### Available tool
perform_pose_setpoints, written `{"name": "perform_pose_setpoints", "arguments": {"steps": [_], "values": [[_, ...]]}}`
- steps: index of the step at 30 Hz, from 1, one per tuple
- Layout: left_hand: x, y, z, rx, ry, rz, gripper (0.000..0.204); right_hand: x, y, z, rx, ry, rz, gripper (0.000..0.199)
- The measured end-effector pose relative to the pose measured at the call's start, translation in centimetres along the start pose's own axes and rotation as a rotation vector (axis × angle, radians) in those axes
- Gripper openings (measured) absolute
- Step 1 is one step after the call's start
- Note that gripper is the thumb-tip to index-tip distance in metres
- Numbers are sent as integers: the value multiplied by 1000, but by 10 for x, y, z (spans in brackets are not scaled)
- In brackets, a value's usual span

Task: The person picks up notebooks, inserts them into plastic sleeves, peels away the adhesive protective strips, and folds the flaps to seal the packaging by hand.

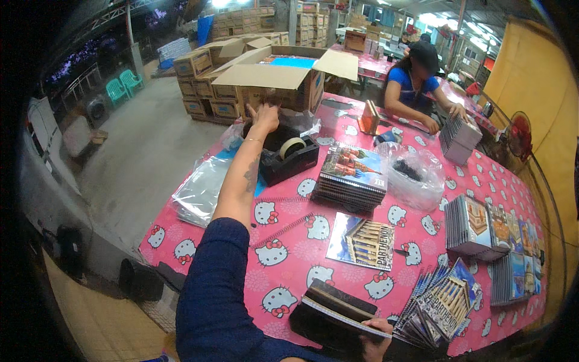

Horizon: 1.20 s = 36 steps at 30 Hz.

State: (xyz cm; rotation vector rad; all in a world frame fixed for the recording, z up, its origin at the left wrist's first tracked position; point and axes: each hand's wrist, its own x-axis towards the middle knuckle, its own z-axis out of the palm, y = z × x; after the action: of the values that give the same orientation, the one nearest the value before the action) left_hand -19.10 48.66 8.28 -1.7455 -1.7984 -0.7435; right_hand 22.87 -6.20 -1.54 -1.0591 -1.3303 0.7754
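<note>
My left arm stretches to the far side of the table. My left hand [263, 116] hovers over a dark container [283, 131] behind the black tape dispenser [291, 158], fingers apart; their tips are partly hidden, and I see nothing held. Low in the view, my right hand [376, 341] grips the edge of a dark-covered notebook [335, 318], thumb on top, against a black slanted stand [341, 297]. Beyond it lies a notebook with a columned building on its cover [362, 241]. A fanned pile of matching notebooks [443, 304] sits to the right.
A spiral-bound notebook stack [350, 178] stands mid-table, beside a clear plastic bag [416, 181] with black contents. Loose coils [283, 231] and clear plastic sleeves [202, 187] lie leftward. More stacks [467, 226] stand right. An open carton [274, 84] is beyond. A co-worker [413, 84] handles notebooks opposite.
</note>
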Motion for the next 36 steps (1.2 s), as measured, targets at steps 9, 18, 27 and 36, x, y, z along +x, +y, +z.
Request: {"name": "perform_pose_setpoints", "arguments": {"steps": [9,18,27,36], "values": [[-187,81,-66,-636,-305,227,23,-4,5,2,88,61,61,45],[-230,61,-68,-475,-144,234,16,4,-7,-6,-12,-5,124,66],[-278,112,-257,-1038,-306,-46,19,62,-121,89,-822,-221,-494,34],[-384,114,-336,-1116,-346,-9,24,70,-84,95,-760,-298,-382,13]]}}
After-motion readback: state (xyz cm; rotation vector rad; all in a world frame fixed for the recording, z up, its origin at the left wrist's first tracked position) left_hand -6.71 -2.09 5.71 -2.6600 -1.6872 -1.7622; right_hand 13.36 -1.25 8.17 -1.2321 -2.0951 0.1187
